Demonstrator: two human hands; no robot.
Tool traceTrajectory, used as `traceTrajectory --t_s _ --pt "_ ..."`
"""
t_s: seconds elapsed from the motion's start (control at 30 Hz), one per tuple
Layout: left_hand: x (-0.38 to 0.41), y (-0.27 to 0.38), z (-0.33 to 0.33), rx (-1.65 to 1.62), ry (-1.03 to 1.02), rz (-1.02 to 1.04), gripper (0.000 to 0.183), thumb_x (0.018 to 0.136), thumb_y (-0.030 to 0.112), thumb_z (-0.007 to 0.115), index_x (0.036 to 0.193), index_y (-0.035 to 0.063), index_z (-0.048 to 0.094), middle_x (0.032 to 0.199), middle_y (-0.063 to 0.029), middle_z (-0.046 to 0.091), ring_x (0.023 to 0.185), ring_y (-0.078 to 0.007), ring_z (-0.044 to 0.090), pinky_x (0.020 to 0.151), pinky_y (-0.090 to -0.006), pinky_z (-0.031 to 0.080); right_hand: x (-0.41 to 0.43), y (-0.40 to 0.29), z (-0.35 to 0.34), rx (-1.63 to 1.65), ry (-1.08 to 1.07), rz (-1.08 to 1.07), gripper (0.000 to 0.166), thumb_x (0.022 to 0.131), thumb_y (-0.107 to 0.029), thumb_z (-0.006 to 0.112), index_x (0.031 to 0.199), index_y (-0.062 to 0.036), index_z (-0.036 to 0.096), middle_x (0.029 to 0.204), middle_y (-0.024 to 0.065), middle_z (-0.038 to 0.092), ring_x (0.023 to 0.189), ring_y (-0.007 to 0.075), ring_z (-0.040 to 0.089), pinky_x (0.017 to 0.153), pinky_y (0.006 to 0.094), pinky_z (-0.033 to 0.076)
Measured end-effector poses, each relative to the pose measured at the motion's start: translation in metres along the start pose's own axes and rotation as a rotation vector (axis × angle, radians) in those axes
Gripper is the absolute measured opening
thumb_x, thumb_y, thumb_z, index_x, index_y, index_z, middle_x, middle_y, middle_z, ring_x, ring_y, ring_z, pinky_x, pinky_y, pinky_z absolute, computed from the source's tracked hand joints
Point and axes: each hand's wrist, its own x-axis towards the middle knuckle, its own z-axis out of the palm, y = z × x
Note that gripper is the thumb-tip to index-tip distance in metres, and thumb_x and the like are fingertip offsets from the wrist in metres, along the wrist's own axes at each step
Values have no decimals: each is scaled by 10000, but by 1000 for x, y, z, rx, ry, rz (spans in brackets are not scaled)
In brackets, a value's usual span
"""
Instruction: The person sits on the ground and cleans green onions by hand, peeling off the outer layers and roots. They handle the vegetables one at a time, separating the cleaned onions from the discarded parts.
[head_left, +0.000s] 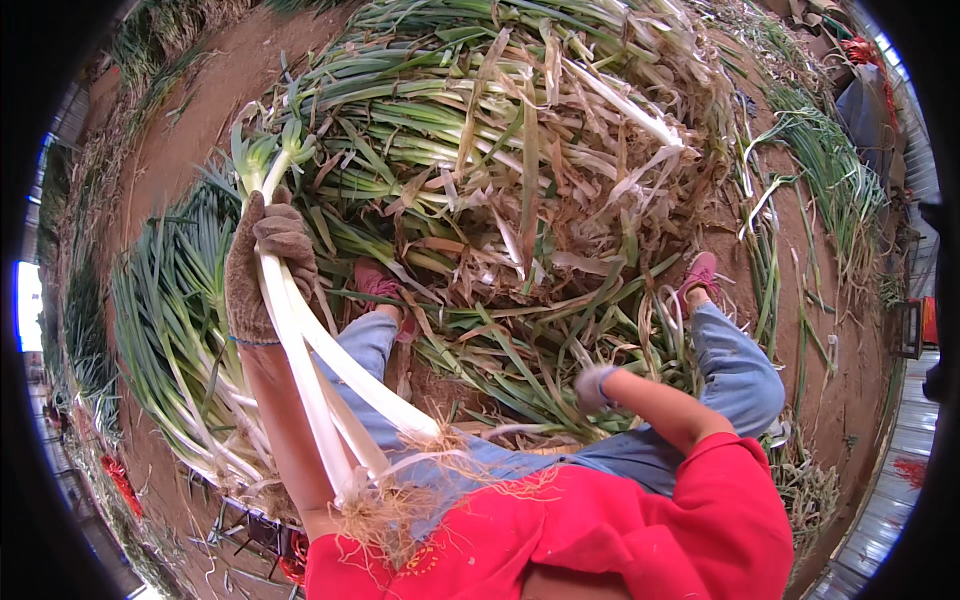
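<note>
My left hand (289, 236), in a fuzzy brown glove, is shut around the upper shanks of a few long-shanked scallions (367, 382). Their short green tops stick out above the fist. Long white shanks run down along my forearm, and the tangled roots reach my red top. My right hand (595, 388), also gloved, is motion-blurred over the litter of loose leaves (517, 367) between my legs; its fingers are not clear. Before my feet lies a large heap of untrimmed scallions (420, 142), with dry husks and roots towards its right side.
A pile of scallions with long green leaves (180, 322) lies at my left. More scallions (840, 172) lie on the bare soil (840, 405) to the right. Red twine (120, 484) is at the lower left. My pink shoes (700, 277) stand among fallen leaves.
</note>
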Motion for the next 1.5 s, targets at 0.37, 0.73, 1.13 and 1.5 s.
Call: traceTrajectory --t_s 0.37,0.73,1.13,1.5 --pt "13 -11 -1 -364 -115 -12 240 994 128 584 1158 -36 519 793 3 553 692 -75 573 627 -255 513 136 -9 -120 188 597 279 275 831 -189 564 1005 -74 742 1036 186 722 944 353 706 810 480 561" --pt "14 -48 14 406 298 359 405 798 180 830 978 -64 561 681 -63 636 484 -96 591 424 -204 525 -142 -9 -155 1374 1384 -537 158 947 -107 633 1084 -34 599 1047 58 649 992 167 673 807 325 611" --pt "23 -98 18 683 220 201 192 818 178 783 842 14 685 648 -58 638 529 -137 604 469 -259 493 -166 -171 -282 941 1337 -426 139 983 -170 552 1018 -36 564 818 73 592 721 121 525 670 283 459" --pt "8 -78 11 819 366 173 238 755 140 822 863 -26 689 806 -96 673 630 -196 648 604 -333 572 -189 -180 -198 1002 1255 -182 197 954 -209 605 1025 -30 561 705 60 534 633 141 548 598 349 477"
